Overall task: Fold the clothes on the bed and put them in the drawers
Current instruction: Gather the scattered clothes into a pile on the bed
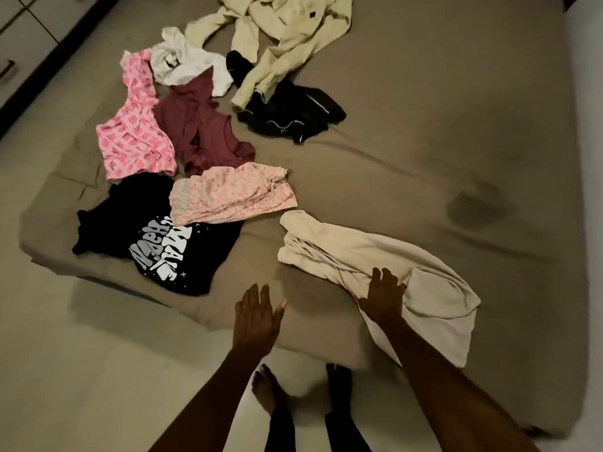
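Our right hand (pixel 385 296) seemingly grips the cream garment (pixel 375 259) near the bed (pixel 424 141) edge; left hand (pixel 256 316), fingers spread, hovers over bare sheet.

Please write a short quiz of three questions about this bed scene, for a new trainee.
1. True or false: the left hand holds a garment.
2. Which garment does the right hand touch? A) cream garment B) black printed T-shirt C) maroon top
3. Fill in: the floral pink garment partly overlaps the black printed ____.

Key: 1 false; 2 A; 3 T-shirt.
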Demonstrator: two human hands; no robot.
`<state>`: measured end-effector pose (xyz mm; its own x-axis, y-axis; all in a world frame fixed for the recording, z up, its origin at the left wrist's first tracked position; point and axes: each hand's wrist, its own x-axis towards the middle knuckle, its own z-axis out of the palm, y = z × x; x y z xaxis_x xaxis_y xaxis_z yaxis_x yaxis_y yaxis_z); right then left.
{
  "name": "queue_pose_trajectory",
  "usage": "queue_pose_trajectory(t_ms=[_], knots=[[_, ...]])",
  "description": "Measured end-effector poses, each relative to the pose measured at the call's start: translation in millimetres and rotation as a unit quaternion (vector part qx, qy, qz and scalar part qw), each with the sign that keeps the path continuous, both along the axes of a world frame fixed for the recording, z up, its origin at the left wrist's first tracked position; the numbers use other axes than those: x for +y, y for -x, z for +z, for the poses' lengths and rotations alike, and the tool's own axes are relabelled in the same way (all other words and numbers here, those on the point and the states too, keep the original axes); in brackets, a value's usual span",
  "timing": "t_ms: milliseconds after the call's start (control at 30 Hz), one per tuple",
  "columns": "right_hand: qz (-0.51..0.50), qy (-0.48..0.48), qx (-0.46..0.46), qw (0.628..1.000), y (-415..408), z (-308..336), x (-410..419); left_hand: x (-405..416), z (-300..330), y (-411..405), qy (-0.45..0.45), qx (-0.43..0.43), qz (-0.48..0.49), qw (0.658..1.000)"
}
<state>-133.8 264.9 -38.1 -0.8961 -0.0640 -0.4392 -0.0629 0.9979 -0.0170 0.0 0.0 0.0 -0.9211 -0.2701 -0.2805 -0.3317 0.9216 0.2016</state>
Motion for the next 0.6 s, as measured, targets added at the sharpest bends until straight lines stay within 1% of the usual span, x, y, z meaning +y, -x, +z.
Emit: queue_pose_trajectory(t_ms=[33,67,133,200,300,367,400,433,500,533,567,600], knots=[[0.000,-0.009,-0.037,0.999,5.5,-6.1,3.5,4.8,-9.7,-1.8,0.000,0.004,0.005,1.000],[0.000,-0.006,-0.050,0.999,11.4,-7.9,6.2,8.7,-15.6,-0.7,-0.008,-0.021,0.010,1.000],[0.008,-0.011,-0.044,0.999,23.5,-28.2,17.3,16.1,-35.2,0.9,-0.021,-0.038,0.029,0.999],[0.020,-0.032,-0.043,0.998,27.9,-59.1,27.8,23.7,-59.1,4.4,-0.027,-0.026,0.046,0.998],[0.006,-0.049,-0.032,0.998,28.8,-86.8,37.0,34.3,-84.3,7.1,-0.044,0.004,0.063,0.997],[0.000,-0.019,-0.009,1.000,36.8,-100.5,40.9,45.5,-96.6,8.3,-0.051,0.014,0.061,0.997],[-0.012,0.007,0.000,1.000,41.4,-104.9,44.1,50.7,-97.4,10.1,-0.064,0.008,0.062,0.996],[-0.025,0.035,-0.013,0.999,45.6,-103.7,46.5,53.3,-100.0,10.1,-0.074,0.006,0.059,0.996],[-0.083,0.138,-0.041,0.986,50.7,-92.6,46.1,56.6,-97.8,11.0,-0.102,-0.015,0.068,0.992],[-0.135,0.211,-0.064,0.966,49.9,-83.9,40.2,57.0,-93.5,12.1,-0.133,-0.039,0.088,0.986],[-0.207,0.296,-0.100,0.927,47.8,-71.1,28.7,58.4,-88.6,16.6,-0.171,-0.058,0.117,0.977],[-0.275,0.375,-0.132,0.876,44.8,-54.0,14.0,57.8,-80.3,23.5,-0.221,-0.098,0.164,0.956]])
